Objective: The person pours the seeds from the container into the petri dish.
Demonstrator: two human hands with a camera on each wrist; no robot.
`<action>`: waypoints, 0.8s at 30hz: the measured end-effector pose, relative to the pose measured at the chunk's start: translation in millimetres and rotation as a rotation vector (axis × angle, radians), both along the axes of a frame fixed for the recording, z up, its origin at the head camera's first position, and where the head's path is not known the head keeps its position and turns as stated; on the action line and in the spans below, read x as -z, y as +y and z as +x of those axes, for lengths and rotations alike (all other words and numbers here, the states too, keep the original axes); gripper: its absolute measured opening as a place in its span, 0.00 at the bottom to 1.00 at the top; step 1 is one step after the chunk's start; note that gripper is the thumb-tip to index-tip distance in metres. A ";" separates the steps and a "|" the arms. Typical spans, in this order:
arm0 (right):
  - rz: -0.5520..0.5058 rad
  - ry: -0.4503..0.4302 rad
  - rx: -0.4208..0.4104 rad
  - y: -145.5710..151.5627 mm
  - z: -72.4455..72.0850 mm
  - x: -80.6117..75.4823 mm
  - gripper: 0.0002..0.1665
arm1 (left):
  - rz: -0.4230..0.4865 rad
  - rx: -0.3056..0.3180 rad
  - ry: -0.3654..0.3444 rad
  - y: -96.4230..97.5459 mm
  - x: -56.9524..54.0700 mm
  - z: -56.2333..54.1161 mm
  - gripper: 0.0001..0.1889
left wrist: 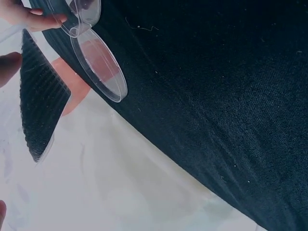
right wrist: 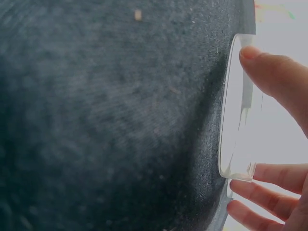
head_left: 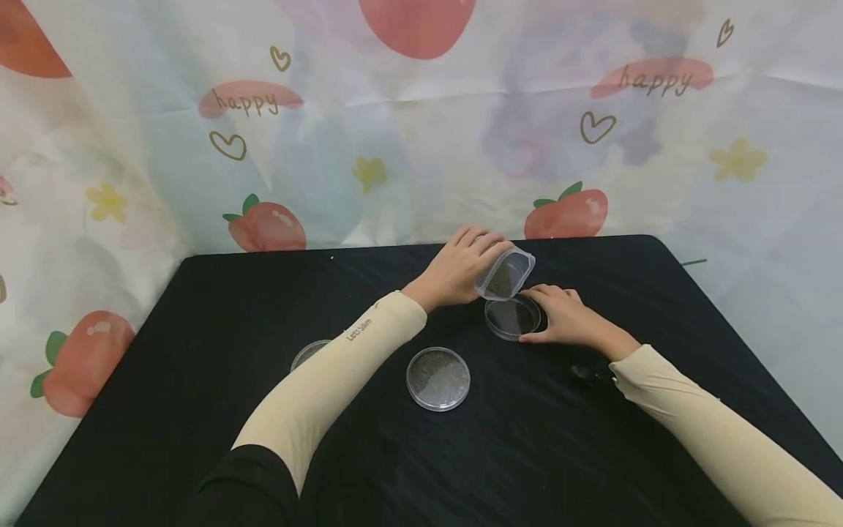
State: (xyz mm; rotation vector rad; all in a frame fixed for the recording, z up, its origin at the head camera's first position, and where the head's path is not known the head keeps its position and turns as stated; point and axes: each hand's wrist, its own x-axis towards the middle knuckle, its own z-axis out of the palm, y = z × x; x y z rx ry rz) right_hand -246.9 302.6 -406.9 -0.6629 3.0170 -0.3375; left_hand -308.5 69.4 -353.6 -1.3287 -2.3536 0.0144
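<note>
My left hand [head_left: 461, 267] grips a clear plastic container [head_left: 520, 265], tilted over a shallow clear petri dish [head_left: 512, 319]. Dark fine grains [left wrist: 42, 98] have gathered along one side of the container. My right hand [head_left: 566, 315] holds that dish by its rim at the table, thumb on the near side and fingers on the far side. In the right wrist view, the thumb and a finger touch opposite sides of the dish [right wrist: 236, 110]. Whether grains are falling into it, I cannot tell. In the left wrist view, a clear round piece [left wrist: 115, 79] also shows.
A round dish [head_left: 437, 379] with greyish grains sits nearer on the black table [head_left: 527, 454]. Another clear dish [head_left: 306, 354] is partly hidden behind my left forearm. A small dark object [head_left: 588, 373] is by my right wrist. A printed curtain [head_left: 421, 146] hangs behind the table.
</note>
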 end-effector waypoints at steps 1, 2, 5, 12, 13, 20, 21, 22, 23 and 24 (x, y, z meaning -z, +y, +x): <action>0.000 -0.002 0.001 0.0 0.7 0.8 0.48 | -0.004 -0.002 0.000 0.2 0.6 1.1 0.42; 0.000 -0.004 0.000 -0.3 1.3 1.7 0.48 | -0.007 -0.003 0.000 0.3 1.4 2.0 0.42; 0.006 -0.008 0.000 -0.8 2.7 4.1 0.48 | -0.013 -0.006 -0.002 0.4 3.7 4.7 0.41; 0.016 -0.024 0.004 -0.6 4.4 4.6 0.48 | -0.028 0.004 0.014 0.7 6.7 8.1 0.41; 0.014 -0.027 0.006 -0.6 4.2 4.2 0.48 | -0.031 0.005 0.020 0.7 6.7 8.1 0.41; 0.016 -0.038 0.007 0.0 1.3 1.5 0.49 | -0.034 0.025 0.040 2.4 5.0 6.6 0.42; 0.017 -0.041 0.007 0.1 0.7 1.1 0.50 | -0.036 0.027 0.041 2.8 4.2 6.3 0.42; 0.022 -0.041 0.008 0.4 0.1 0.7 0.50 | -0.040 0.027 0.043 3.4 3.6 5.8 0.42; 0.023 -0.041 0.010 0.7 -0.6 0.1 0.50 | -0.042 0.028 0.044 4.2 2.8 5.2 0.41; 0.026 -0.042 0.011 0.9 -1.4 -0.6 0.50 | -0.046 0.027 0.048 4.8 1.9 4.6 0.41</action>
